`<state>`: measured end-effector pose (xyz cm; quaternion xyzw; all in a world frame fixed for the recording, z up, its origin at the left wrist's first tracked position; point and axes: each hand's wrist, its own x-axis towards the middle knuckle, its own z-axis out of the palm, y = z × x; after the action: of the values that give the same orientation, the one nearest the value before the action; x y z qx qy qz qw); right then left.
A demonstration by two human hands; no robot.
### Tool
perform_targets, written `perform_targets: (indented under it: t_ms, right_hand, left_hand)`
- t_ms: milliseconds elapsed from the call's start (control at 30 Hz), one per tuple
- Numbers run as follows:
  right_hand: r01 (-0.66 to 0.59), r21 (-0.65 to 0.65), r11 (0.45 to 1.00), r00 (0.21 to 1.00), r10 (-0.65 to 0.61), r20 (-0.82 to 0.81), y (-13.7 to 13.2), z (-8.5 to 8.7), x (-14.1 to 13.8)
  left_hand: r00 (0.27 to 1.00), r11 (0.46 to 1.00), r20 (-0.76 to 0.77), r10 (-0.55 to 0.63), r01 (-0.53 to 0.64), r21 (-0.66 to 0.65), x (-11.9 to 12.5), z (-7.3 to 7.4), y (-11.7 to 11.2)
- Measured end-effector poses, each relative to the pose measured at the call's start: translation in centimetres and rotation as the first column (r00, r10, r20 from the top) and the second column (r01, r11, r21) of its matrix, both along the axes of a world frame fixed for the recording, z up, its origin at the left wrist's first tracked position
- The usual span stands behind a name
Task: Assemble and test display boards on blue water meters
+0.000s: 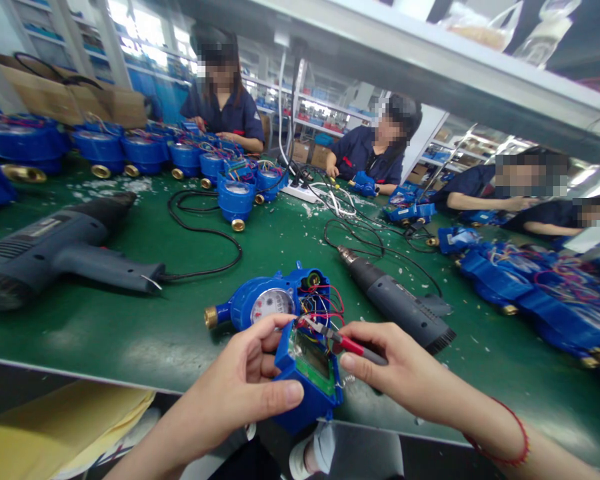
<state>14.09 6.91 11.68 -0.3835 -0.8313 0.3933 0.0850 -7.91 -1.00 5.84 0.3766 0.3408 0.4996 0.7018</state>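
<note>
My left hand [255, 373] is closed round the side of a blue plastic housing [300, 393] with a green circuit board and a display [313, 357] in it. Red-handled pliers [353, 344] are gripped in my right hand [395, 363]. Their jaws reach the wires at the housing's top edge, near my left fingertips; whether they pinch a wire is too small to tell. Just behind lies a blue water meter [240, 300] with a round dial and a brass end. Red, black and white wires [330, 303] run from its open compartment toward the housing.
A large heat gun [70, 247] lies on the green table [190, 340] at left, another heat gun [400, 300] at right. Blue meters [145, 153] line the back left; more [520, 287] crowd the right. A white power strip [300, 192] and cables lie mid-table. Several co-workers sit opposite.
</note>
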Motion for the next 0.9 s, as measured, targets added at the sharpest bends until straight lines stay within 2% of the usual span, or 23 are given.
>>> perform_targets:
  t_ms: [300, 533, 700, 900]
  right_hand:
    - [-0.009, -0.013, 1.000, 1.000, 0.009, -0.024, -0.2, -0.7, 0.2]
    - [-0.079, 0.107, 0.991, 0.995, 0.072, 0.071, -0.2, -0.7, 0.4]
    - [-0.099, 0.103, 0.990, 0.986, 0.084, 0.141, -0.4, -0.8, 0.4]
    - [-0.077, 0.089, 0.993, 0.997, 0.076, 0.020, -0.4, -1.0, 0.4]
  left_hand:
    - [0.999, 1.000, 0.032, 0.002, -0.001, -0.019, 0.2, 0.6, 0.3]
    - [0.999, 0.997, -0.046, 0.014, -0.018, -0.069, 0.0, 0.5, 0.2]
    - [0.991, 0.998, -0.136, 0.007, -0.015, -0.058, 0.0, 0.3, 0.4]
    - [0.983, 0.998, -0.184, 0.011, -0.021, -0.054, 0.2, 0.2, 0.4]
